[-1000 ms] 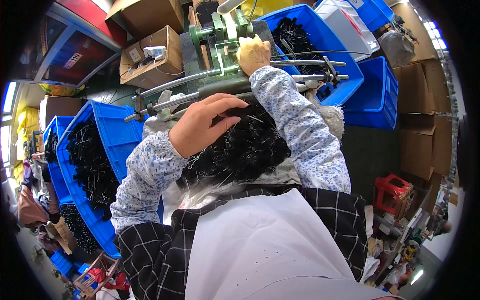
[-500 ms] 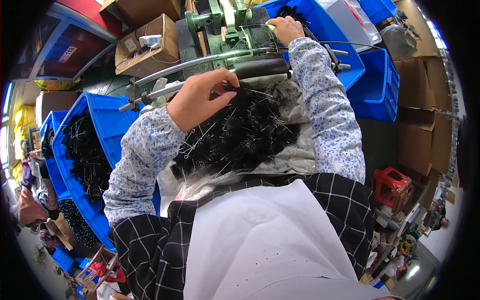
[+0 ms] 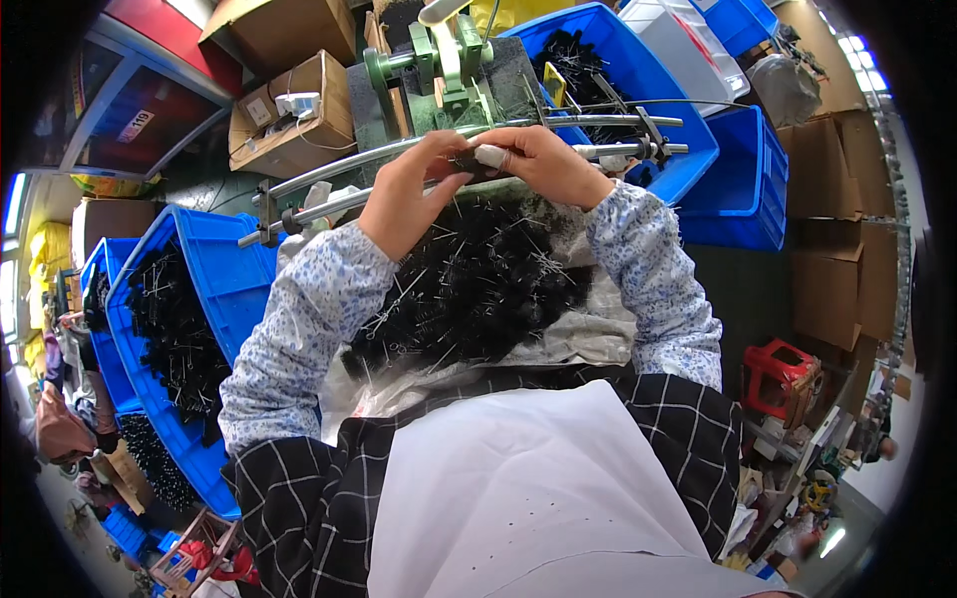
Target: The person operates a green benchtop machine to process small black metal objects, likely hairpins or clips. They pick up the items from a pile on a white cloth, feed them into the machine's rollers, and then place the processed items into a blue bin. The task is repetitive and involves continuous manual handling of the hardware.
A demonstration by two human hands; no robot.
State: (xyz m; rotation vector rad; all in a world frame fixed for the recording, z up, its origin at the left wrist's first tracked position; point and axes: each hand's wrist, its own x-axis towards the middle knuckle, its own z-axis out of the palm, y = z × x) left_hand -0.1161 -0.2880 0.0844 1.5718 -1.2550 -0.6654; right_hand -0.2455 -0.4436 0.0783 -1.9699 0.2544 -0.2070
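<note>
Both hands meet over the front rods of a green machine (image 3: 454,75). My left hand (image 3: 409,189) is curled, thumb below the index finger; anything in its fingertips is hidden. My right hand (image 3: 548,164), with a white wrap on one digit, is bent in a pinch against the left fingertips; what it grips is too small to make out. Under them lies a heap of small black brushes (image 3: 469,289) with thin wire stems, some ending in loops, on a whitish plastic sheet (image 3: 583,334). Metal rods (image 3: 339,164) run across behind the hands.
Blue bins (image 3: 219,279) with black brushes stand at the left. Another blue bin (image 3: 683,115) holds brushes at the far right, beside a deeper blue bin (image 3: 743,189). A cardboard box (image 3: 309,110) sits left of the machine; a red plastic frame (image 3: 783,377) is at the right.
My right hand has come back from the machine's far right side and down to my left hand. The left hand has shifted slightly right.
</note>
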